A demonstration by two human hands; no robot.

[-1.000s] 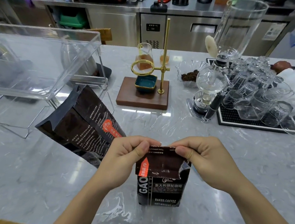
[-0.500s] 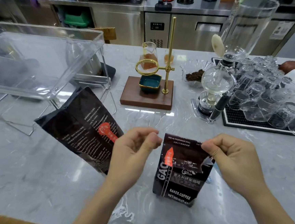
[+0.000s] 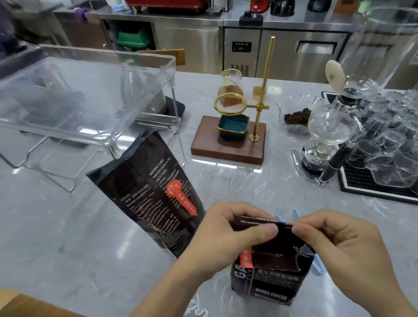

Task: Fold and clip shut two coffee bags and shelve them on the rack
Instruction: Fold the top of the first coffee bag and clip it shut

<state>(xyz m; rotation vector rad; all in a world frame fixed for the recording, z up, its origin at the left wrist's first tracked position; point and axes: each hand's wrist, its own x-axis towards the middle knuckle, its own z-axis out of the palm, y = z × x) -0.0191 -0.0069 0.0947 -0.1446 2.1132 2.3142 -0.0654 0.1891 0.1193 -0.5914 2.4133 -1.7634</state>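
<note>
A clear rack (image 3: pixel 86 102) stands at the far left of the marble counter (image 3: pixel 44 232), with one coffee bag (image 3: pixel 149 193) lying beside it. The near bag (image 3: pixel 268 272) stands upright, its top pinched by left hand (image 3: pixel 224 235) and right hand (image 3: pixel 341 245). Crease flat and even so the blue clips (image 3: pixel 286 213) behind bite squarely

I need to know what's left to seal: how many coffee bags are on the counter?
2. One coffee bag stands near the front edge, its top pinched by the left hand and right hand. The other bag leans just left of it, untouched. None seems hidden.
</note>
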